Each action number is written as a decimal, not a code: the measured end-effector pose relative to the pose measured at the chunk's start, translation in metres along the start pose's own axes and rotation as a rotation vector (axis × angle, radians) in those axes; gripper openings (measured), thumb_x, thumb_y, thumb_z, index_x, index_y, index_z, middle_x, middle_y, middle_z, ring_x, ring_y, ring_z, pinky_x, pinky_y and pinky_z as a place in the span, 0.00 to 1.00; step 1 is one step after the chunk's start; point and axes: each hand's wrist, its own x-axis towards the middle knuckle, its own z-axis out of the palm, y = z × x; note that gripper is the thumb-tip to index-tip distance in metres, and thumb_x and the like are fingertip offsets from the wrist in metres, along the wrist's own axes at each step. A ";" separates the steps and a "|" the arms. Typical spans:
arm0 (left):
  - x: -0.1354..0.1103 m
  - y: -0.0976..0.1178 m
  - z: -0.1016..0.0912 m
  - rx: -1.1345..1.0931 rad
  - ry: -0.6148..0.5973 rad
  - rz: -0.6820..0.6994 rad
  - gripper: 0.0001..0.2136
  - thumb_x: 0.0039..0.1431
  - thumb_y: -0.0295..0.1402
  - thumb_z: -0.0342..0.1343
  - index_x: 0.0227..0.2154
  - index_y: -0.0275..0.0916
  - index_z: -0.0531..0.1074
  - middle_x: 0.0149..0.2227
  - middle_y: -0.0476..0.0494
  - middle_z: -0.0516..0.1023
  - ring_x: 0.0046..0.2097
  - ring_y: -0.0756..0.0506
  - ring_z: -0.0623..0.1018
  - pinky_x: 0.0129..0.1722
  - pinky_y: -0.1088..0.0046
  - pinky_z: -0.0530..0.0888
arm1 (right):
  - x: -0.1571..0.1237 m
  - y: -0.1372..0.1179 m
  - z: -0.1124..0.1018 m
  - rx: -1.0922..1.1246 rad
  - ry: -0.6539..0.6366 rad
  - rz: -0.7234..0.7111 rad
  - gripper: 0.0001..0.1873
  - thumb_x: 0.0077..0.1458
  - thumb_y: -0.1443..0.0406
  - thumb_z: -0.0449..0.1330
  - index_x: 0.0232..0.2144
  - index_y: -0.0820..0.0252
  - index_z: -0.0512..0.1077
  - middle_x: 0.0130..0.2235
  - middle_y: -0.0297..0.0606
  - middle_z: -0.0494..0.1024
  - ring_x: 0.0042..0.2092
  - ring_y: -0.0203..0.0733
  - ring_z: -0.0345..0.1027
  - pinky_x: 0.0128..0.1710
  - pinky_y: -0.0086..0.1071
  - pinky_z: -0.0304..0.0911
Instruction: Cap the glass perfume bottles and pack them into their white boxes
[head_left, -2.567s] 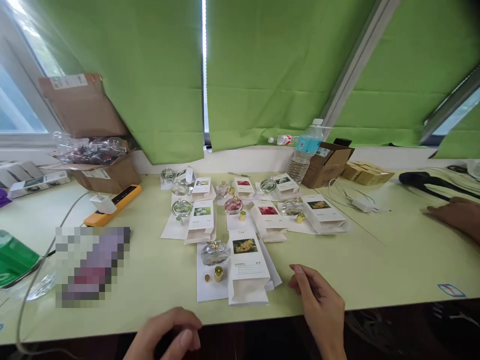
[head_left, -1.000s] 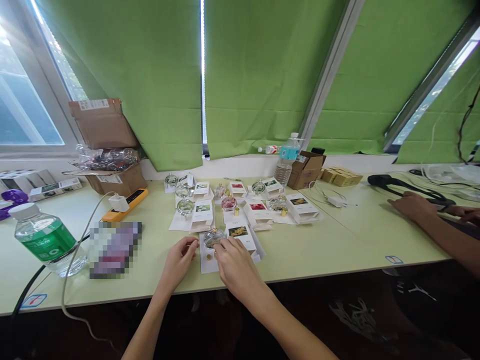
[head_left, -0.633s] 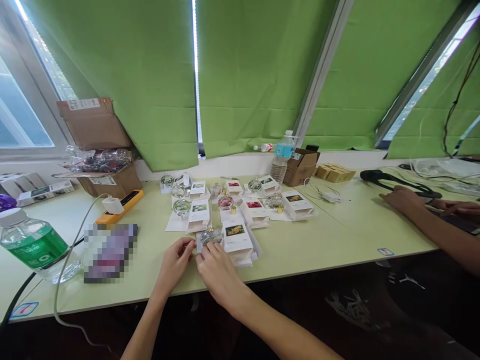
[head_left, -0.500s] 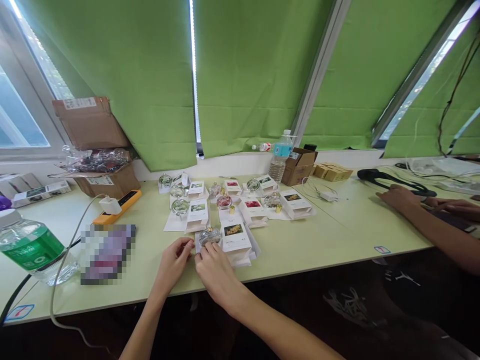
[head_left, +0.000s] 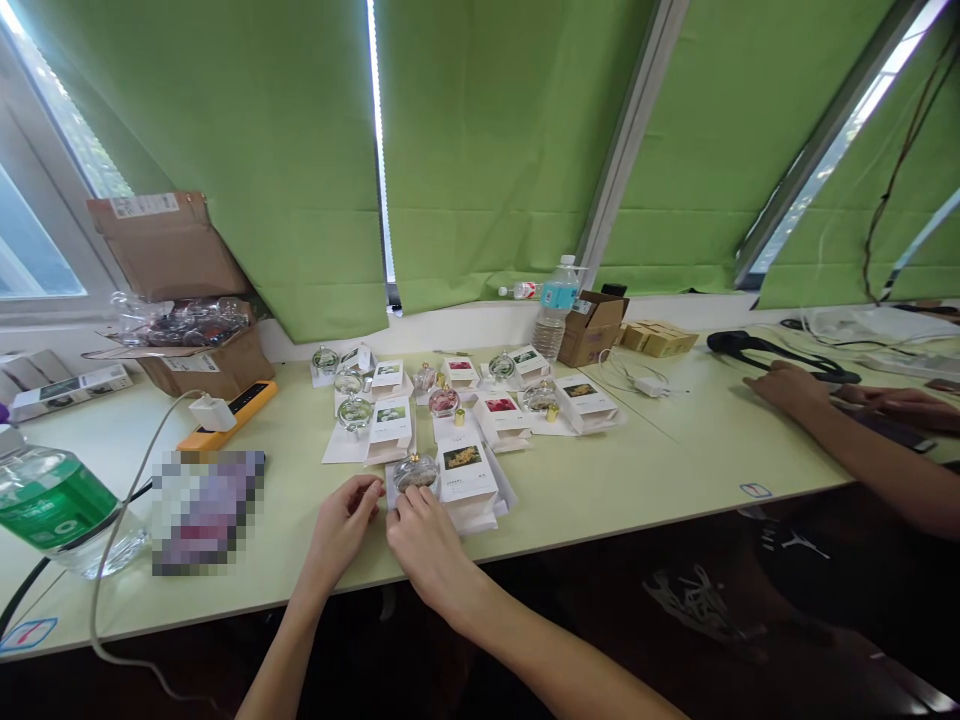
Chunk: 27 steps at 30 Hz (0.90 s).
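So, a round clear glass bottle point(head_left: 415, 473) with a gold top stands near the close edge of the pale green table point(head_left: 660, 440), on white paper point(head_left: 504, 495), just left of a white card packet printed with yellow flowers point(head_left: 463, 475). Reaching in from the near edge, the right hand point(head_left: 427, 550) bends its fingertips toward the bottle's near side, while the loosely curled left hand point(head_left: 343, 530) rests just beside it. Whether either grips it, I cannot tell.
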 end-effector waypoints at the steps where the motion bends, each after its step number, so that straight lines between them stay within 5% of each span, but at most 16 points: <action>1: 0.000 0.000 0.000 0.002 -0.001 0.000 0.14 0.60 0.44 0.51 0.36 0.39 0.73 0.35 0.45 0.78 0.32 0.47 0.75 0.35 0.71 0.73 | -0.001 0.000 -0.001 0.000 0.006 -0.006 0.12 0.44 0.74 0.63 0.36 0.71 0.74 0.33 0.48 0.74 0.38 0.50 0.63 0.38 0.40 0.62; 8: -0.001 0.002 0.000 0.012 -0.001 0.008 0.14 0.60 0.44 0.51 0.37 0.39 0.73 0.35 0.45 0.78 0.32 0.48 0.75 0.34 0.71 0.73 | -0.011 0.016 -0.029 0.189 0.166 -0.012 0.10 0.56 0.75 0.55 0.40 0.66 0.73 0.38 0.44 0.75 0.41 0.47 0.65 0.41 0.37 0.63; 16: 0.003 0.003 0.004 0.046 0.043 0.057 0.15 0.61 0.44 0.49 0.41 0.40 0.72 0.35 0.44 0.78 0.31 0.47 0.75 0.31 0.71 0.73 | 0.005 0.078 -0.048 0.717 0.304 0.339 0.08 0.59 0.69 0.57 0.39 0.61 0.76 0.37 0.38 0.79 0.37 0.39 0.72 0.38 0.30 0.66; 27: 0.016 0.018 0.026 0.113 0.043 0.211 0.15 0.60 0.41 0.52 0.47 0.43 0.72 0.48 0.42 0.76 0.44 0.44 0.75 0.43 0.66 0.73 | 0.034 0.093 -0.041 0.678 0.209 0.186 0.08 0.57 0.71 0.58 0.36 0.62 0.78 0.35 0.39 0.81 0.37 0.39 0.72 0.39 0.30 0.63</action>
